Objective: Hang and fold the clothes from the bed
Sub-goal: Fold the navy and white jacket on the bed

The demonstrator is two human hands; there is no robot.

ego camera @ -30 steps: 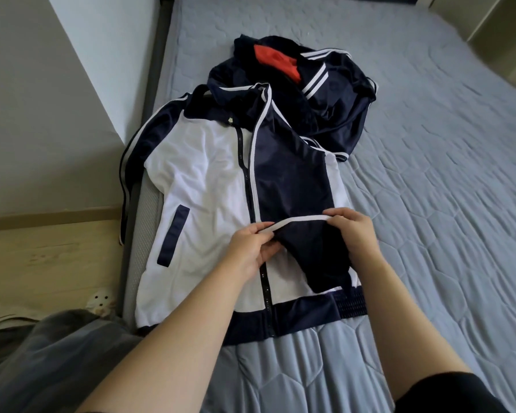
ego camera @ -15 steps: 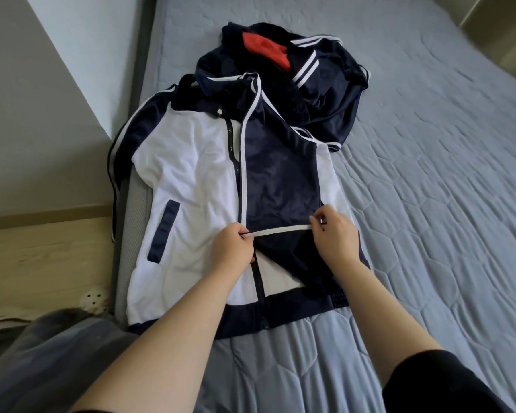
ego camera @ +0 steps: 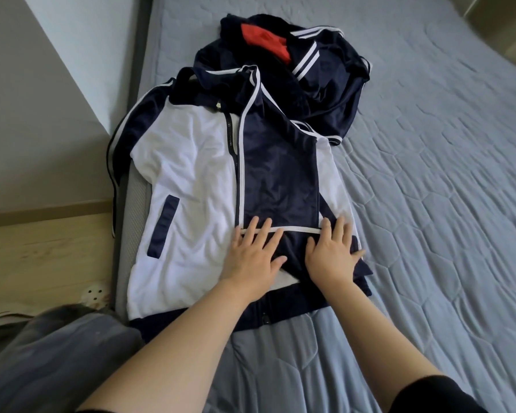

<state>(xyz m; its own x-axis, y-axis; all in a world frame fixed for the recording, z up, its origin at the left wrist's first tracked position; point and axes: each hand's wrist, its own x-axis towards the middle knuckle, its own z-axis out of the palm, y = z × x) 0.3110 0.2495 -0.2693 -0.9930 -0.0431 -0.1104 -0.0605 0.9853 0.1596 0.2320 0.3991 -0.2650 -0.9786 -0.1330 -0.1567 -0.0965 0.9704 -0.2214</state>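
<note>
A white and navy zip jacket (ego camera: 188, 186) lies face up on the bed (ego camera: 444, 180) near its left edge. Its right sleeve (ego camera: 277, 171), navy with a white stripe, is folded across the chest. My left hand (ego camera: 252, 254) lies flat with spread fingers on the sleeve's white-edged cuff. My right hand (ego camera: 331, 251) presses flat on the same sleeve just to the right. Beyond the jacket sits a crumpled navy garment (ego camera: 325, 76) with white stripes and a red patch (ego camera: 264, 43).
A grey wall and a wooden floor (ego camera: 42, 251) run along the bed's left side, with a white socket strip (ego camera: 94, 293) by the mattress. A grey blanket (ego camera: 51, 353) bunches at the lower left. The jacket's left sleeve (ego camera: 125, 135) hangs over the mattress edge.
Both hands held the sleeve's cuff pinched above the jacket. They have laid it down and now rest flat on it with fingers spread.
</note>
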